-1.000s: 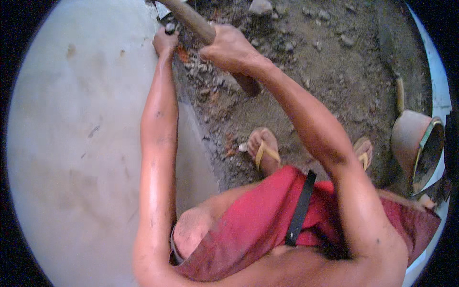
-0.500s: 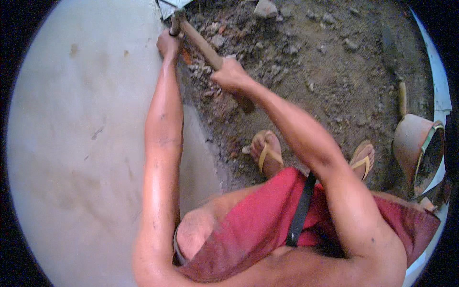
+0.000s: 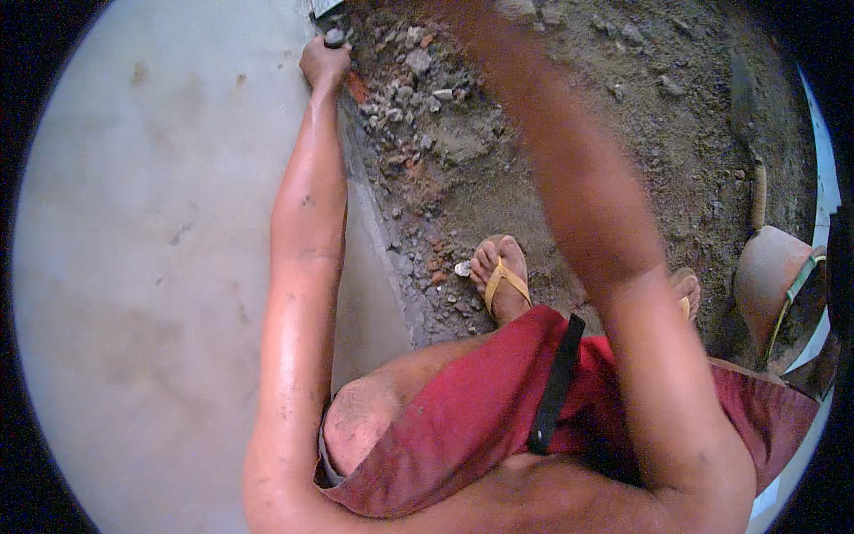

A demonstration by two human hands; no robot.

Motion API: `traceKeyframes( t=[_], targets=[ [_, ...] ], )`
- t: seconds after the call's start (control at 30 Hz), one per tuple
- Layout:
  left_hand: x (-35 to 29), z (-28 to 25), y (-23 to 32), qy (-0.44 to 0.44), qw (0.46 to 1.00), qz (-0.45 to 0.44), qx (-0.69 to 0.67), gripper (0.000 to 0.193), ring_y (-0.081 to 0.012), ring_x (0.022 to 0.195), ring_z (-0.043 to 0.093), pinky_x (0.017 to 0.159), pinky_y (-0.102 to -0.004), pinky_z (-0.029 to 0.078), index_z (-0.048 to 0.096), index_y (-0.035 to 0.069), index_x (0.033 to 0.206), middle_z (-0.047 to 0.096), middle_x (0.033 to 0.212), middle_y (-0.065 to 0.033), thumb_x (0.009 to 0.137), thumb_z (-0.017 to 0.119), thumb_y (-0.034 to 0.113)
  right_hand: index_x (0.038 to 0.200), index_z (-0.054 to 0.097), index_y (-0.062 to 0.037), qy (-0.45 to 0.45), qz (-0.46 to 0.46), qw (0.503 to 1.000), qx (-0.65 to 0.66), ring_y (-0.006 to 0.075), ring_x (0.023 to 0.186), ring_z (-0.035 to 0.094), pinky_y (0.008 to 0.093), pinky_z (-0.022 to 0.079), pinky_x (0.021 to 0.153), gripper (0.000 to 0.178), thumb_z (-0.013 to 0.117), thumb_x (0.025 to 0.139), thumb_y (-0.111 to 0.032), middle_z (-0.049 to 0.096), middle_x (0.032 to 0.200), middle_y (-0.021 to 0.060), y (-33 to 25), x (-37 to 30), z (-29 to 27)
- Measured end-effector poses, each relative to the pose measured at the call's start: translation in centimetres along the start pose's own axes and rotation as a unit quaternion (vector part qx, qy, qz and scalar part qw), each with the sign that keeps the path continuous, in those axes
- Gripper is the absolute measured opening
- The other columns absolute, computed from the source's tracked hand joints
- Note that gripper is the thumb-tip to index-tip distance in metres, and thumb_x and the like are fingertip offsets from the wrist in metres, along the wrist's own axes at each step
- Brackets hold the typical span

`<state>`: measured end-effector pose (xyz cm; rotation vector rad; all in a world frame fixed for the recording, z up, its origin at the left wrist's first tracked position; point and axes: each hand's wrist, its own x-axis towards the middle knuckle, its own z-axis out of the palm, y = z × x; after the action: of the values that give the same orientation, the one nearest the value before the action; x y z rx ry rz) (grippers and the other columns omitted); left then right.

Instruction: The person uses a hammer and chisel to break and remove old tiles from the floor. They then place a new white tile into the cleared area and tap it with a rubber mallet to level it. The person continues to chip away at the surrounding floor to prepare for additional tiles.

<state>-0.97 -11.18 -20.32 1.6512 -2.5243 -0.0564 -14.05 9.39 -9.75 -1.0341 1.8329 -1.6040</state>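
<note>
My left hand (image 3: 324, 64) is wrapped round an upright chisel (image 3: 334, 37), whose dark round head pokes out above the fist. The hand is at the far edge of the smooth grey slab (image 3: 160, 294), where the slab meets broken rubble (image 3: 418, 62). Most of the chisel's shaft and its tip are hidden by the hand. My right forearm (image 3: 578, 169), smeared by motion, reaches up past the top edge of the picture. The right hand itself is out of sight, and no hammer shows now.
Loose stones and brick bits (image 3: 436, 258) lie along the slab's edge on dark earth (image 3: 551, 133). At the right stand a grey bowl-shaped pan (image 3: 763, 267) and a tool with a pale handle (image 3: 759, 191). My feet wear yellow flip-flops (image 3: 507, 280).
My right arm has swung up and forward, carrying the wooden-handled hammer out of view. Before, its head was at the chisel. My left hand stays at nearly the same spot.
</note>
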Motion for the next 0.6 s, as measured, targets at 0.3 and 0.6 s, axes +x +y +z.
traceKeyframes(
  t=[0.3, 0.6],
  targets=[
    [-0.7, 0.8, -2.2, 0.043, 0.996, 0.015, -0.081, 0.027, -0.0359, 0.084, 0.061, 0.075, -0.0429, 0.047, 0.060, 0.004, 0.089, 0.064, 0.088, -0.0180, 0.067, 0.069, 0.019, 0.093, 0.061, 0.0018, -0.262, 0.168, 0.937, -0.159, 0.0382, 0.075, 0.062, 0.0439, 0.050, 0.069, 0.039, 0.061, 0.062, -0.021, 0.064, 0.081, 0.0222, 11.5, -9.7, -3.0],
    [-3.1, -0.5, 8.9, 0.033, 0.965, 0.222, -0.138, 0.032, -0.0405, 0.079, 0.060, 0.066, -0.0501, 0.046, 0.054, 0.007, 0.094, 0.062, 0.079, -0.0226, 0.073, 0.069, 0.027, 0.080, 0.052, -0.0042, -0.172, 0.399, 0.891, 0.132, 0.0155, 0.049, 0.053, 0.0317, 0.043, 0.045, 0.020, 0.066, 0.069, -0.013, 0.055, 0.062, 0.0045, 13.5, -11.8, -4.1]
  ],
)
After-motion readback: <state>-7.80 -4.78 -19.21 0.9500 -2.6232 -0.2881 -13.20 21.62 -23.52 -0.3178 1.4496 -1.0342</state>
